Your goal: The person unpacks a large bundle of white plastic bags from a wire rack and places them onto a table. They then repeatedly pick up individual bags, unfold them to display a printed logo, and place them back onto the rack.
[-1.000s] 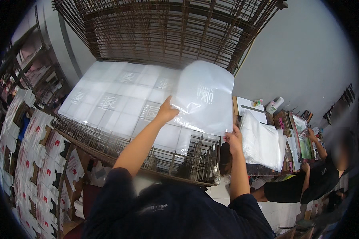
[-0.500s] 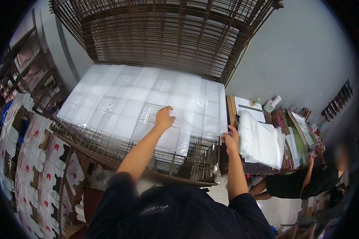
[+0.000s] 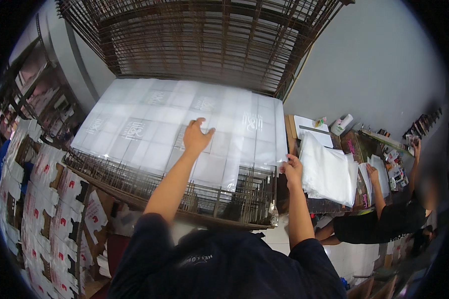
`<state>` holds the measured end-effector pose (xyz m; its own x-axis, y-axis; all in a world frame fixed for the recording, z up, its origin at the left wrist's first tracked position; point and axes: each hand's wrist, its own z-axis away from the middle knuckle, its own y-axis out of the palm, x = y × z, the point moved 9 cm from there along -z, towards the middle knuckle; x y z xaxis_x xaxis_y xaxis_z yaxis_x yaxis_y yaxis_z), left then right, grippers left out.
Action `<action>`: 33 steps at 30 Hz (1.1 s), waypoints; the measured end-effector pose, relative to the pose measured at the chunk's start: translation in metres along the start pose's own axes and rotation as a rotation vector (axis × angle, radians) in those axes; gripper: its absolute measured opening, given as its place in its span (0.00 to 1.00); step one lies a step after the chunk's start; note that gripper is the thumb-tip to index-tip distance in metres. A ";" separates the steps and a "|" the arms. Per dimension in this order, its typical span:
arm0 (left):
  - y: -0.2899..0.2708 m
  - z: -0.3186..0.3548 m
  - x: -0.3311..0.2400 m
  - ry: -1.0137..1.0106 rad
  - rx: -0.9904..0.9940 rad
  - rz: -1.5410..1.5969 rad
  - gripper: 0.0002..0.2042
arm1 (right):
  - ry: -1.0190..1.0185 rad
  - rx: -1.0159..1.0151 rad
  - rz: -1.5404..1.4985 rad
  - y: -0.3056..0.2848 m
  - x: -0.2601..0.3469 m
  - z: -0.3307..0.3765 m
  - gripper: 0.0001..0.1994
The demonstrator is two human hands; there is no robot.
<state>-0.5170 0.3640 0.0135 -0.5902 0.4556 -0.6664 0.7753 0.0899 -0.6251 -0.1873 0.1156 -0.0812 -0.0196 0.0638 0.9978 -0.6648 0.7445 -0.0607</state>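
Note:
Overlapping translucent plastic bags [image 3: 149, 134] printed with white lettering lie flat over a wire drying rack [image 3: 219, 202]. My left hand [image 3: 196, 135] is above the middle of them, thumb and fingers spread apart, holding nothing. Whether its fingertips touch the plastic I cannot tell. At the near right corner of the layer, my right hand [image 3: 293, 170] has its fingers closed on the edge of a plastic bag, just beyond the rack's right end.
Hinged rack tiers [image 3: 194, 45] tilt up behind. To the right, a stack of clear bags [image 3: 329, 169] sits on a dark table [image 3: 317, 207]. A co-worker [image 3: 384, 222] there holds a raised printing frame [image 3: 389, 139]. Stacked white cartons [image 3: 50, 214] stand at the left.
My left hand has shifted slightly left and away from me, its fingers spreading wider. My right hand has moved a little right. The co-worker has lifted the printing frame and reaches beneath it.

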 end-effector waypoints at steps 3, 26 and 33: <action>-0.027 -0.016 0.002 -0.014 -0.076 0.055 0.21 | -0.018 -0.015 -0.006 -0.001 0.001 0.002 0.19; -0.160 -0.077 -0.223 0.588 -0.347 0.054 0.22 | -0.130 -0.582 0.265 -0.140 -0.039 0.039 0.19; -0.214 -0.105 -0.391 1.015 -0.729 -0.492 0.27 | 0.016 -0.851 0.684 -0.266 -0.097 0.030 0.21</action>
<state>-0.4288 0.2596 0.4507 -0.6598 0.6622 0.3551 0.6620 0.7359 -0.1421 -0.0313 -0.1085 -0.1614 -0.1745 0.6436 0.7452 0.2178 0.7633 -0.6082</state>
